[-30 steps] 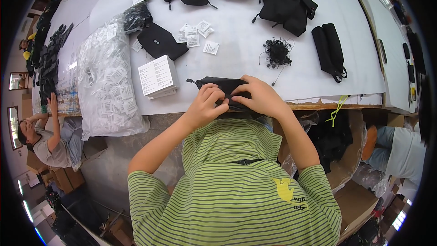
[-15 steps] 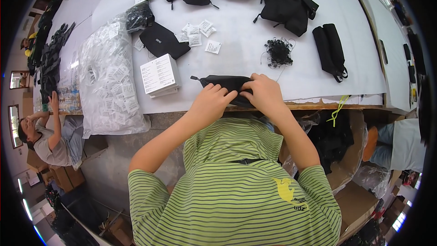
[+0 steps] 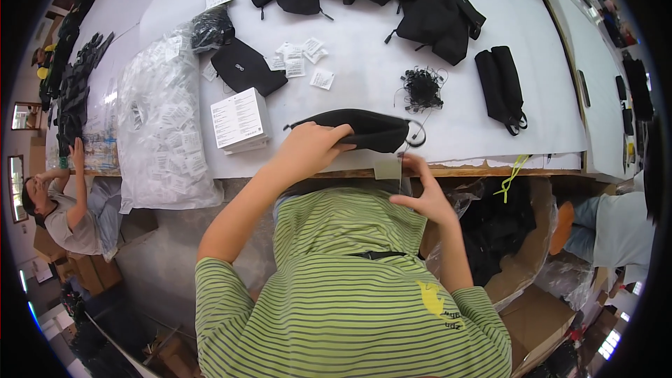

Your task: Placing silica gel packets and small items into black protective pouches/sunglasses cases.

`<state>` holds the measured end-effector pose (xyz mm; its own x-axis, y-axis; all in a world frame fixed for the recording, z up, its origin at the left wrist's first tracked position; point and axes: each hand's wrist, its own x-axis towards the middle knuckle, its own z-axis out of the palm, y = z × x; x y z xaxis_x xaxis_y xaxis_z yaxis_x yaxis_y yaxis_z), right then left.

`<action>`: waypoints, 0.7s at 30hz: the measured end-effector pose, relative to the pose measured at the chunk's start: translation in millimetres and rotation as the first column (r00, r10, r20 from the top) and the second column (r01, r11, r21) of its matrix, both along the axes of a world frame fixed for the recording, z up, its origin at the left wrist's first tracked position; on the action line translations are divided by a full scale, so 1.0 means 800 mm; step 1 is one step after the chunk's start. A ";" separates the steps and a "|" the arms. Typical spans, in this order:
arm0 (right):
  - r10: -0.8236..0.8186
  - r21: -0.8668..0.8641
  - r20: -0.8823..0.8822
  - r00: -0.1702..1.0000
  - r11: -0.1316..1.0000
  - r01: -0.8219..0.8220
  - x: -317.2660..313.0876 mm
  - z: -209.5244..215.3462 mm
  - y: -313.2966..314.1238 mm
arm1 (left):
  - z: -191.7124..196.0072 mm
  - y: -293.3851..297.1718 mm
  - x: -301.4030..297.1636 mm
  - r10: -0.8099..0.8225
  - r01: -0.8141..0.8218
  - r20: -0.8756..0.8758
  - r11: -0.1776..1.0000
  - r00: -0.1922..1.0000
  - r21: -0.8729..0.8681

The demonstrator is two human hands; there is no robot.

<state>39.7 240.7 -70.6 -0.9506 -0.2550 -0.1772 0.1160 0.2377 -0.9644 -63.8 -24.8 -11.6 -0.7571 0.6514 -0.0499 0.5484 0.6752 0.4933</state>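
A black fabric pouch (image 3: 374, 131) with a zip is held at the table's front edge. My left hand (image 3: 311, 145) is closed on its left part, fingers over the near side. At its right end there is a dark loop (image 3: 418, 134). Below that end hangs a small pale tag (image 3: 388, 168), apparently on a thin string. My right hand (image 3: 428, 192) is just right of the tag, thumb and fingers apart, with nothing visible between them.
A stack of white printed cards (image 3: 238, 117) and a clear bag of small packets (image 3: 162, 126) are at left. Loose packets (image 3: 295, 63), a tangle of black strings (image 3: 423, 89) and a pile of black pouches (image 3: 434, 24) lie beyond. Another person (image 3: 77, 203) sits at far left.
My right hand has let go of the pouch and moved down, opening. The pouch is now lifted and stretched out to the right in my left hand, and its loop and hanging tag show.
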 end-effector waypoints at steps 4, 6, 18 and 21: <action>-0.260 -0.055 0.092 0.961 0.962 0.266 0.002 -0.025 -0.022 | 0.018 0.010 0.003 0.030 -0.052 0.168 0.990 0.985 0.128; -0.225 -0.149 0.114 0.968 0.959 0.241 -0.007 -0.001 -0.025 | 0.015 0.007 0.006 0.010 -0.028 0.120 0.989 0.993 0.146; -0.176 -0.055 0.060 0.983 0.982 0.179 -0.037 0.062 0.084 | 0.029 -0.040 0.007 0.226 -0.241 0.165 0.968 0.960 0.075; -0.245 0.017 0.128 0.961 0.969 0.245 -0.040 0.064 0.099 | 0.036 -0.042 0.009 0.242 -0.252 0.153 0.966 0.958 0.052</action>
<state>7.4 320.2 -19.7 -0.9533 -0.0172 -0.3015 0.2931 0.1881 -0.9374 -56.6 -58.6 17.0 -0.8830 0.4507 -0.1314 0.2884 0.7417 0.6056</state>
